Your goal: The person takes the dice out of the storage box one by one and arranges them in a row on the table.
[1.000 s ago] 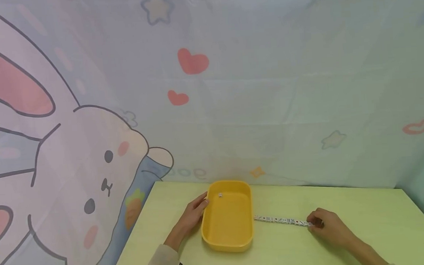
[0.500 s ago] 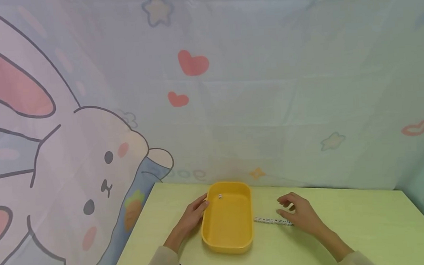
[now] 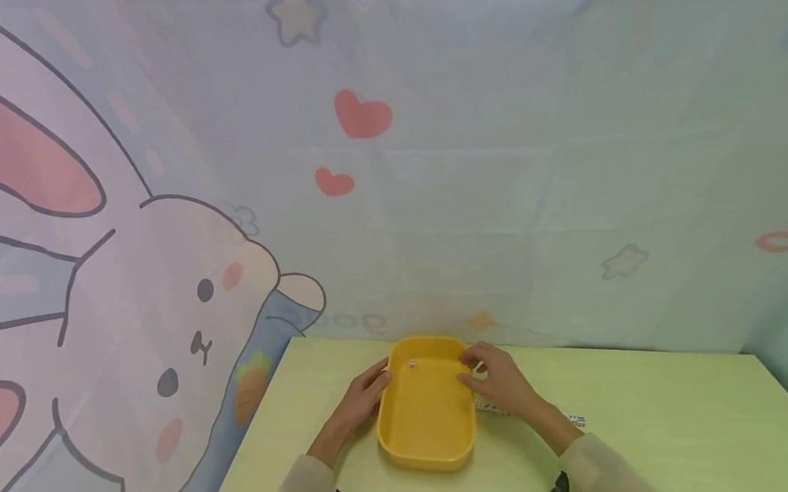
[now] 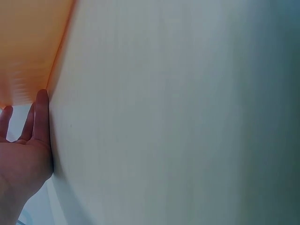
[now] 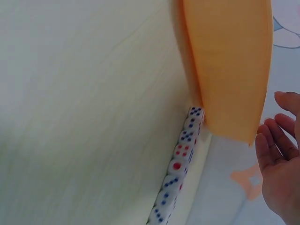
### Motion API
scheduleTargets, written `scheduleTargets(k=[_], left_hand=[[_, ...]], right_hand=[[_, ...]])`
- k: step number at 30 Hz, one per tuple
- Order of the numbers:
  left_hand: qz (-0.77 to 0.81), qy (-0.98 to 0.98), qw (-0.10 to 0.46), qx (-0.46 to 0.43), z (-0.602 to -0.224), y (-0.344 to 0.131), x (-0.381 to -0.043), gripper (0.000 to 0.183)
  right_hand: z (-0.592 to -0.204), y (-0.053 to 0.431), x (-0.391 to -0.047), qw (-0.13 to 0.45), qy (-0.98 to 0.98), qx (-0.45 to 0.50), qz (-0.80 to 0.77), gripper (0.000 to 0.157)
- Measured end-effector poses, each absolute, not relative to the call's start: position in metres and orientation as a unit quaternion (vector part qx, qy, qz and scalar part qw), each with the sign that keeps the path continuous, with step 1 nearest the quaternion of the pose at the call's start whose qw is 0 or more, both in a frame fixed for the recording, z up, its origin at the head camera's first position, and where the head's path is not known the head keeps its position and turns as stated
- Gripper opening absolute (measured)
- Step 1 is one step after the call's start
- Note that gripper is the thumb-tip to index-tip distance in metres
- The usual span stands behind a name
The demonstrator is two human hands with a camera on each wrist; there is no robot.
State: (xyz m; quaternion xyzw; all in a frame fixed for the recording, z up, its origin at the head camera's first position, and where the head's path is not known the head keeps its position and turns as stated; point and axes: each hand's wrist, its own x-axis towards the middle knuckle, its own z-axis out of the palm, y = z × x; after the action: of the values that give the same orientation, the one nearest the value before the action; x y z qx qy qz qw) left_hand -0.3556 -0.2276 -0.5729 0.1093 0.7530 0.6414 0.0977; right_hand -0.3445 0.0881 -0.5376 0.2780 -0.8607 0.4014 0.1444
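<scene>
A yellow tray (image 3: 426, 417) lies on the table, one white die (image 3: 412, 363) inside it near its far left corner. My left hand (image 3: 363, 398) rests against the tray's left side; in the left wrist view its fingers (image 4: 41, 115) stretch straight to the tray wall. Over the right rim reaches my right hand (image 3: 500, 381), fingers loosely bent and thumb apart from them. A straight row of white dice (image 5: 176, 166) with blue and red pips runs from the tray's right wall. In the head view my right hand and forearm cover its middle; the far end (image 3: 574, 419) shows past the wrist.
The pale green table (image 3: 662, 418) extends to the right of the dice. Behind its back edge hangs a cloth backdrop (image 3: 533, 192) with a printed rabbit and hearts. Small dark objects (image 3: 561, 489) show at both sleeve cuffs.
My right hand has moved left from the far end of the dice row, along it, to the tray's right rim. The left hand and the tray have stayed in place.
</scene>
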Motion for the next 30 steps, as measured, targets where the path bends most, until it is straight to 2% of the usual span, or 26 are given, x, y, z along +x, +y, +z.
scheduleTargets(k=[13,25,30], left_hand=[[0.65,0.746,0.094,0.11,-0.573,-0.229,-0.358,0.055],[0.653,0.744,0.095,0.105,-0.573,-0.228,-0.356,0.056],[0.651,0.745,0.092,0.114,-0.574,-0.228,-0.356,0.056]], right_hand=[[-0.526,0.017,-0.372,0.105,-0.877,0.269,0.384,0.032],[-0.529,-0.013,-0.386,0.053,-0.896,0.246,0.365,0.041],[-0.537,-0.018,-0.394,0.055,-0.91,0.249,0.327,0.026]])
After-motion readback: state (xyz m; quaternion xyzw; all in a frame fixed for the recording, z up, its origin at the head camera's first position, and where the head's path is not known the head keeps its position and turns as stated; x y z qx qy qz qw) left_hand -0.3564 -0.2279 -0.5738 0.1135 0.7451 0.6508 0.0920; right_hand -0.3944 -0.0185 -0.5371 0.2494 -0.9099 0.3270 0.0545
